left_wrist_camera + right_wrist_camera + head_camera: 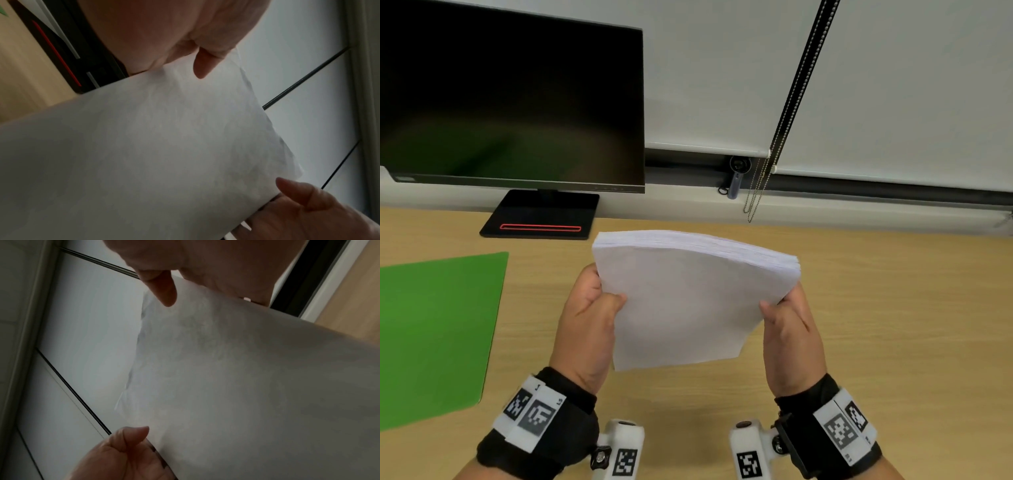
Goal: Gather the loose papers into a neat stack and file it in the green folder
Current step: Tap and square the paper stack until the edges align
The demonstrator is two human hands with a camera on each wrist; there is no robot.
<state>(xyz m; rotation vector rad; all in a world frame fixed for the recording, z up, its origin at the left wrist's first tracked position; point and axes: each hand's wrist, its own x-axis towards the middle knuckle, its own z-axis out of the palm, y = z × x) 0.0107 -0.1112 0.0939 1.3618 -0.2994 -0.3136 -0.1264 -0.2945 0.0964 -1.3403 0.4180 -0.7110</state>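
Note:
A thick stack of white papers (688, 301) stands tilted above the wooden desk, its top edge bowed and squared. My left hand (599, 301) grips its left side, thumb on the near face, fingers behind. My right hand (784, 308) grips its right side the same way. The stack (164, 146) fills the left wrist view, with my left thumb (203, 65) pressed on the sheet. In the right wrist view the stack (246, 386) is held under my right thumb (164, 292). The green folder (438, 329) lies shut flat on the desk to the left, apart from both hands.
A black monitor (510, 99) on a black stand (541, 216) is at the back left. Window blinds with a bead chain (787, 113) run along the back. Bare wooden desk (893, 308) stretches to the right of the stack.

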